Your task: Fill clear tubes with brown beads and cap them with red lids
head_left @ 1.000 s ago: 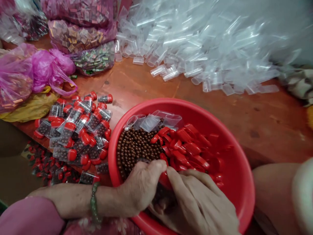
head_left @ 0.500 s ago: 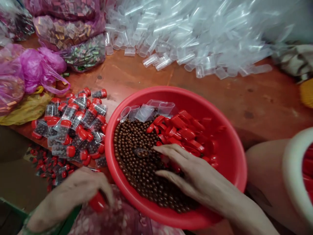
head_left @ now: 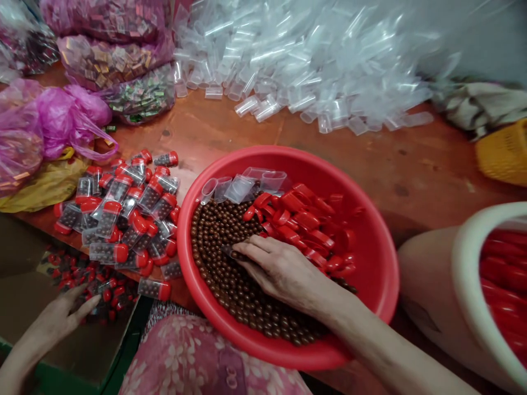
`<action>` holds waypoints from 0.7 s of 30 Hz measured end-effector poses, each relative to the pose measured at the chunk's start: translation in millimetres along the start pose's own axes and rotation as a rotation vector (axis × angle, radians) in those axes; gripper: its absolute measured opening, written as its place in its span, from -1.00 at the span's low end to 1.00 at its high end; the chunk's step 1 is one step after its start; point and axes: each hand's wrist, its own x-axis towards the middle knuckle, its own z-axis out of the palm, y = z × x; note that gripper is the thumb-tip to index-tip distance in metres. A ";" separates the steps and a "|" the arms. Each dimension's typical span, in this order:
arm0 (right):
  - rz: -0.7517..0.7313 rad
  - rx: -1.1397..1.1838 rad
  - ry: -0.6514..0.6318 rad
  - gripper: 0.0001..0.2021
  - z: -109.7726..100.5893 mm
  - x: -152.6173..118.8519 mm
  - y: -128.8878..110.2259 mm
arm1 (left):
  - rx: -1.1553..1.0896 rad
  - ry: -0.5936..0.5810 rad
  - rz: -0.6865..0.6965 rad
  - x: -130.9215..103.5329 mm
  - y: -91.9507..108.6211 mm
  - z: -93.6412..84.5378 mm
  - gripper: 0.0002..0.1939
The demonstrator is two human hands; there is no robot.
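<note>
In the head view my right hand (head_left: 284,269) is inside the red basin (head_left: 294,356), low over a bed of small brown balls (head_left: 222,230). Its fingers close on a clear plastic tube (head_left: 227,250), mostly hidden by the fingertips. Red plastic caps (head_left: 307,220) fill the basin's right side, and several clear tubes (head_left: 239,188) lie against its back wall. At the lower left, my left hand (head_left: 61,315) hangs over a cardboard box (head_left: 82,351) with fingers apart and nothing visible in them. Red-capped filled containers (head_left: 93,280) lie in that box.
A heap of red-capped containers (head_left: 127,208) covers the table left of the basin. Clear tubes (head_left: 288,66) are piled at the back. Bags of small packets (head_left: 111,57) stand back left. A pale bucket (head_left: 436,280) of red pieces is at right, with a yellow basket (head_left: 504,153) behind.
My left hand has moved left and down over the box and let go of the red-capped container. My right hand has shifted left and closed on the clear tube among the balls.
</note>
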 end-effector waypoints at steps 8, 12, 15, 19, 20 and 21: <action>-0.004 0.016 0.059 -0.86 -2.0 1.8 -5.2 | -0.509 -0.352 0.606 16.8 179.3 -15.9 -0.69; 0.005 0.026 0.023 -0.86 -1.5 1.1 -3.4 | -0.558 -0.247 0.611 42.7 211.5 3.6 -0.65; -0.018 0.075 0.053 -0.86 -1.9 -1.3 -2.4 | -0.600 -0.274 0.594 57.9 223.9 11.7 -0.66; -0.056 0.041 0.135 -0.86 -7.4 -3.8 -3.5 | -0.601 -0.350 0.681 78.7 234.4 10.2 -0.66; -0.063 0.020 0.157 -0.84 -9.4 -3.9 -4.2 | -0.563 -0.369 0.724 84.0 236.5 9.8 -0.68; -0.070 0.009 0.180 -0.83 -11.4 -4.2 -5.3 | -0.505 -0.385 0.762 88.7 238.8 10.0 -0.71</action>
